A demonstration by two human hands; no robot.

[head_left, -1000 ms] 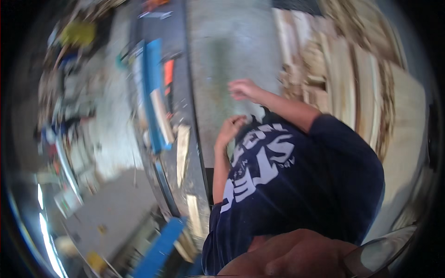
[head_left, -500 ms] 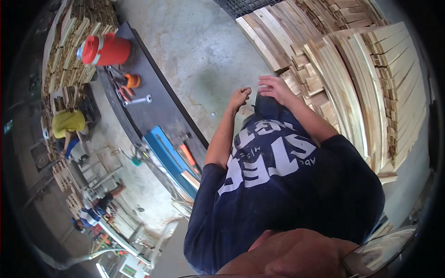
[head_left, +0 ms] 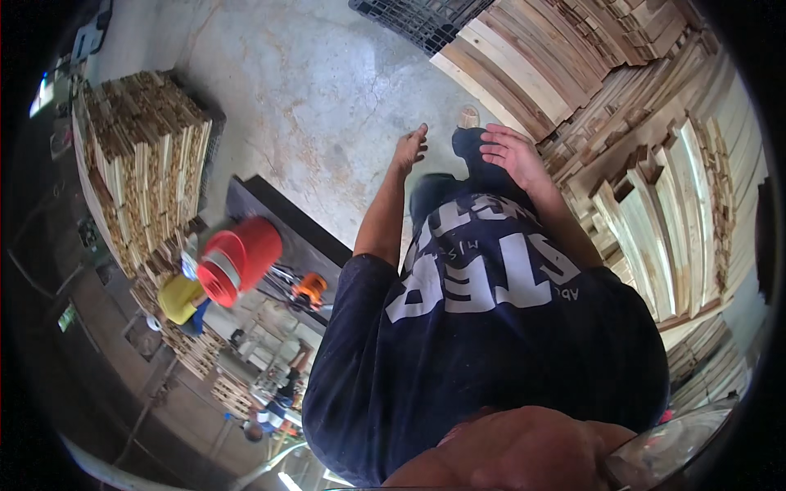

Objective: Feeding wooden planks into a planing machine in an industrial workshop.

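My left hand (head_left: 410,150) hangs in the air in front of my body, its fingers loosely bent and apart, holding nothing. To its right my right hand (head_left: 513,157) is raised with fingers stretched and slightly spread, also holding nothing. Neither one touches anything. Nearest to the right hand is a stack of wooden boards (head_left: 524,61) on that side. A dark table (head_left: 286,213) lies to the left of my left arm. On it stand a red water jug (head_left: 254,250) and an orange-and-black tool (head_left: 309,290).
Bundled wood pieces (head_left: 147,147) rise in a tall stack at the left. More curved wooden pieces (head_left: 663,229) stand close on my right, and a black plastic pallet (head_left: 422,20) lies at the top. A person in a yellow shirt (head_left: 180,299) works beyond the table.
I have moved forward past the table, so the jug and tools now appear lower and closer. My hands have moved farther apart, and the left fingers have loosened.
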